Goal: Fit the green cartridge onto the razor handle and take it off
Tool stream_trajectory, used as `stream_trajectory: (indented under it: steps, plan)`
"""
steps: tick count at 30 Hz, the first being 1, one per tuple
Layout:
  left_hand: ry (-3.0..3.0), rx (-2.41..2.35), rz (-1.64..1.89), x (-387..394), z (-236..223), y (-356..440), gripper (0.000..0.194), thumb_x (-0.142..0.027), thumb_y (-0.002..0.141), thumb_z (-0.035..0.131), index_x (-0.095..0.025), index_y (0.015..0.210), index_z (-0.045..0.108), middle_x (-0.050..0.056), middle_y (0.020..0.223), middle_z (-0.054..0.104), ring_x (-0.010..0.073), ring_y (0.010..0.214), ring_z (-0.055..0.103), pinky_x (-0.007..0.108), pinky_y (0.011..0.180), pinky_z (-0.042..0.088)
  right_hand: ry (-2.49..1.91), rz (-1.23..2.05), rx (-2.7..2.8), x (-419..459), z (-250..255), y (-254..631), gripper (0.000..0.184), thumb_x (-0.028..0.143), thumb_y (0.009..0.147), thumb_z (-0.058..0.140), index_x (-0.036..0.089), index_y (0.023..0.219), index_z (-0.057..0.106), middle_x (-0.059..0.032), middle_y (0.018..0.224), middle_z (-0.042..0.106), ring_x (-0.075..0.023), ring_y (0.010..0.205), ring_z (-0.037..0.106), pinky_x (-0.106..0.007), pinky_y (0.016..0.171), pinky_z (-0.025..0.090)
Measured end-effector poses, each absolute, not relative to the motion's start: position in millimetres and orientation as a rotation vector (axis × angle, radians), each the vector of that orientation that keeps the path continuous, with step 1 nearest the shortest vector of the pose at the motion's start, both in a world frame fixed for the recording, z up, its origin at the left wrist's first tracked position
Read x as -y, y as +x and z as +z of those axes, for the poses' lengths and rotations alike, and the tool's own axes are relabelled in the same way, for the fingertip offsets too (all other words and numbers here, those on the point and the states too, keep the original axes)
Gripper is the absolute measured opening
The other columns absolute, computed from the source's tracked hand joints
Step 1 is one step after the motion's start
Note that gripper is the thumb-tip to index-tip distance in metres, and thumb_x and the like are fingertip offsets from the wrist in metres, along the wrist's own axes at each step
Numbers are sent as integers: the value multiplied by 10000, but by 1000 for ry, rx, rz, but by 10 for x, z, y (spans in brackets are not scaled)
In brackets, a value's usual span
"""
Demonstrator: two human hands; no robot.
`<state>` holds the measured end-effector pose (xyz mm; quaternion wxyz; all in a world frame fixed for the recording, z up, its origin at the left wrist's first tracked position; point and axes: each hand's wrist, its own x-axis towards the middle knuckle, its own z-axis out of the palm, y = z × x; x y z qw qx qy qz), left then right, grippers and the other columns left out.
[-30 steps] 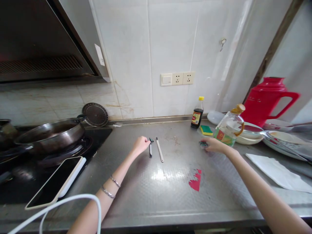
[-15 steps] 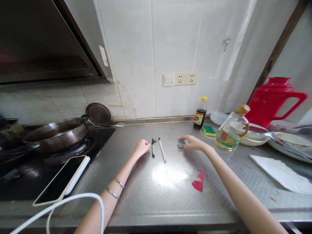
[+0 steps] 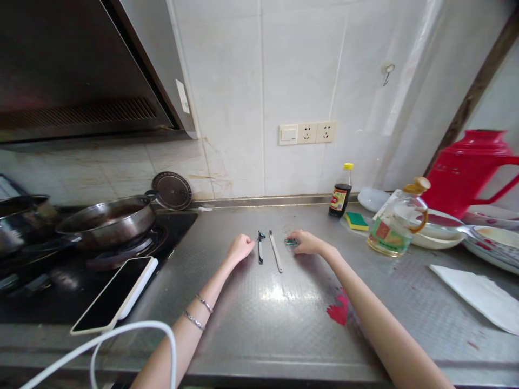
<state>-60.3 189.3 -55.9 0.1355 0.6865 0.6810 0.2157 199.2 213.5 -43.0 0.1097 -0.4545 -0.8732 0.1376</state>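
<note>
Resting on the steel counter (image 3: 227, 335), my left hand (image 3: 240, 248) is curled closed with nothing visible in it, just left of a razor (image 3: 260, 249) with a dark head. Right of the razor lies a slim white toothbrush-like stick (image 3: 276, 253), dark at the far end and with a small hole at the near end. My right hand (image 3: 308, 242) has its fingers around a small clear pack of razor cartridges (image 3: 290, 242), at the counter surface. The fingers partly cover the pack.
Left: a hob with a steel pan (image 3: 109, 224) and a phone (image 3: 115, 294) near a white cable (image 3: 133, 326). Right: a sauce bottle (image 3: 340, 194), sponge (image 3: 357, 221), oil jug (image 3: 393, 232), red thermos (image 3: 462, 173), bowls and white paper (image 3: 478, 297). A red patch (image 3: 338, 309) marks the counter.
My right hand has moved left with the cartridge pack, closer to the white stick. My left hand stays closed beside the razor. The whole view has shifted slightly.
</note>
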Motion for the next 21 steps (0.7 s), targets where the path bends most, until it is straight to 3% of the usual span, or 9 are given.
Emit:
stream_trajectory:
  steps: [21]
  plan:
    - [2012, -1945, 617, -1902, -617, -552, 230, -248, 719, 457, -153, 542, 570, 11, 515, 547, 115, 508, 479, 219, 506, 278, -1311, 427, 2390, -2155, -664, 2066, 544, 219, 638, 560, 99, 1168, 584, -134, 1170, 601, -252, 1080, 545, -316, 923, 396]
